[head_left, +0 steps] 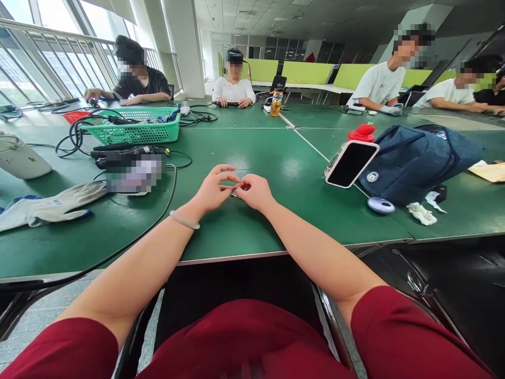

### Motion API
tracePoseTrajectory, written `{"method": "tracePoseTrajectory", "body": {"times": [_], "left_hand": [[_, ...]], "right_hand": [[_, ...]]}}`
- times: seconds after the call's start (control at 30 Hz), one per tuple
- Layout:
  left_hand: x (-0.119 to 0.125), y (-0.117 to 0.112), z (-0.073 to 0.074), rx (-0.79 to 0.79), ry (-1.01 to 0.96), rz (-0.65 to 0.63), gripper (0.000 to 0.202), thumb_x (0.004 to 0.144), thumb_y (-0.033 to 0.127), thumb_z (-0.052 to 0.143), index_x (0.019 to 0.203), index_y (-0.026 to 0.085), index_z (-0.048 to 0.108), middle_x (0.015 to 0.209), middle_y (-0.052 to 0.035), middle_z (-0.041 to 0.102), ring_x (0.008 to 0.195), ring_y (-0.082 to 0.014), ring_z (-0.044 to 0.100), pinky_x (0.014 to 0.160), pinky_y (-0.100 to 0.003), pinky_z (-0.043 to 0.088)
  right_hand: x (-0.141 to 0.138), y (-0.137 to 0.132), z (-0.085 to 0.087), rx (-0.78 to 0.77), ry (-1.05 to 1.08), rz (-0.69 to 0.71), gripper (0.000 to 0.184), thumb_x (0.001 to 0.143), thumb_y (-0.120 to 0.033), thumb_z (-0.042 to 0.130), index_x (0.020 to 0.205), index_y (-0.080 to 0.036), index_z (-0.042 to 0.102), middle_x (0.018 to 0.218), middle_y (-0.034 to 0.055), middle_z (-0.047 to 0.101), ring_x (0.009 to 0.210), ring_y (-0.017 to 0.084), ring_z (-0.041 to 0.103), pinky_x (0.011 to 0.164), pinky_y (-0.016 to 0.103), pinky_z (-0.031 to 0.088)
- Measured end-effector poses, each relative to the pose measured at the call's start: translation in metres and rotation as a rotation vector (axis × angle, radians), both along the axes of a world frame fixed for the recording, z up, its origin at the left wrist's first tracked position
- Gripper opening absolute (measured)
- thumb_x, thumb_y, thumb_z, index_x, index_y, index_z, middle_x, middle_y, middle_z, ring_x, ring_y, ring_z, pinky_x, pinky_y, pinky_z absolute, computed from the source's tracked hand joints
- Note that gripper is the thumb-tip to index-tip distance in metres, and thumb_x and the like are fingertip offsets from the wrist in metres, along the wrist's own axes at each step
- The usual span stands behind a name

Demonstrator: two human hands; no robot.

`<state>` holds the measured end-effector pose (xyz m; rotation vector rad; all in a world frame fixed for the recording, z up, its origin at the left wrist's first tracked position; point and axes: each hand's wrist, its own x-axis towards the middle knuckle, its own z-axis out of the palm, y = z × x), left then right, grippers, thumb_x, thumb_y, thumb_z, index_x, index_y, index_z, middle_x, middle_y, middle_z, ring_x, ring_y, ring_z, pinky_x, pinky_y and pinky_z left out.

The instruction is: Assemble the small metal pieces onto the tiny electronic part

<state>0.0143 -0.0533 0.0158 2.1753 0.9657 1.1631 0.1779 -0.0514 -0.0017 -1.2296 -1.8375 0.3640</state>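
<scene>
Our left hand [213,190] and right hand [257,191] meet low over the green counter [276,168], each grip pinched together on a small metallic piece [235,193] between the fingertips. We judge the work to be mid-way. The piece is too small to tell what is already joined or left undone.

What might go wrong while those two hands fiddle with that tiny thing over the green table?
The small item pinched between the left hand and right hand looks tiny; it might slip and roll away. The black cable running close by might get snagged. The leaning phone could topple if bumped.
</scene>
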Motion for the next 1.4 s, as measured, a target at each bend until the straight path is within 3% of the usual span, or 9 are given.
{"method": "tracePoseTrajectory", "body": {"times": [0.2, 0.6, 0.83, 0.93, 1.1, 1.23, 1.4], "left_hand": [[-0.007, 0.011, -0.005, -0.091, -0.196, -0.038, 0.023, 0.067, 0.013, 0.067, 0.090, 0.014, 0.066, 0.124, -0.0112, 0.047, 0.089, -0.0158, 0.063, 0.087, -0.039, 0.054], [-0.010, 0.012, -0.004, -0.207, -0.383, -0.112, 0.030, 0.060, 0.012, 0.073, 0.088, 0.016, 0.064, 0.126, -0.0089, 0.045, 0.096, -0.0175, 0.059, 0.090, -0.040, 0.050], [-0.009, 0.012, -0.004, -0.206, -0.349, -0.103, 0.031, 0.059, 0.012, 0.073, 0.088, 0.015, 0.064, 0.127, -0.0096, 0.044, 0.092, -0.0157, 0.060, 0.092, -0.041, 0.050], [-0.009, 0.011, -0.004, -0.181, -0.290, -0.087, 0.030, 0.060, 0.012, 0.072, 0.089, 0.015, 0.065, 0.127, -0.0103, 0.044, 0.090, -0.0152, 0.061, 0.092, -0.039, 0.050], [-0.008, 0.006, -0.003, -0.148, -0.149, -0.055, 0.027, 0.065, 0.014, 0.068, 0.092, 0.016, 0.066, 0.128, -0.0114, 0.044, 0.101, -0.0203, 0.059, 0.074, -0.031, 0.057], [-0.007, 0.005, -0.003, -0.137, -0.116, -0.064, 0.026, 0.066, 0.015, 0.068, 0.092, 0.017, 0.066, 0.127, -0.0118, 0.044, 0.108, -0.0229, 0.057, 0.073, -0.030, 0.058], [-0.007, 0.007, -0.005, -0.158, -0.158, -0.064, 0.027, 0.066, 0.016, 0.069, 0.092, 0.016, 0.066, 0.129, -0.0118, 0.043, 0.099, -0.0195, 0.060, 0.075, -0.033, 0.057]], "right_hand": [[0.006, 0.007, -0.004, -0.202, 0.184, 0.115, 0.020, 0.074, -0.026, 0.057, 0.080, -0.017, 0.074, 0.069, 0.0011, 0.065, 0.060, 0.011, 0.051, 0.060, 0.025, 0.039], [0.009, 0.009, -0.005, -0.310, 0.293, 0.233, 0.026, 0.075, -0.028, 0.057, 0.087, -0.015, 0.076, 0.066, 0.0018, 0.067, 0.054, 0.009, 0.049, 0.055, 0.023, 0.038], [0.007, 0.009, -0.007, -0.290, 0.285, 0.231, 0.026, 0.072, -0.037, 0.065, 0.080, -0.015, 0.075, 0.069, 0.0040, 0.069, 0.059, 0.011, 0.053, 0.058, 0.023, 0.040], [0.007, 0.007, -0.006, -0.292, 0.273, 0.220, 0.024, 0.072, -0.036, 0.064, 0.077, -0.015, 0.074, 0.069, 0.0033, 0.068, 0.059, 0.010, 0.052, 0.058, 0.023, 0.040], [0.006, 0.003, -0.003, -0.285, 0.215, 0.183, 0.018, 0.069, -0.032, 0.062, 0.067, -0.015, 0.068, 0.056, -0.0017, 0.058, 0.052, 0.008, 0.045, 0.053, 0.022, 0.035], [0.005, 0.001, -0.002, -0.259, 0.202, 0.162, 0.014, 0.065, -0.029, 0.062, 0.060, -0.016, 0.062, 0.055, -0.0036, 0.053, 0.053, 0.008, 0.043, 0.053, 0.021, 0.035], [0.005, 0.001, -0.002, -0.222, 0.204, 0.137, 0.011, 0.063, -0.027, 0.060, 0.059, -0.017, 0.060, 0.055, -0.0035, 0.055, 0.053, 0.008, 0.044, 0.054, 0.021, 0.036]]}}
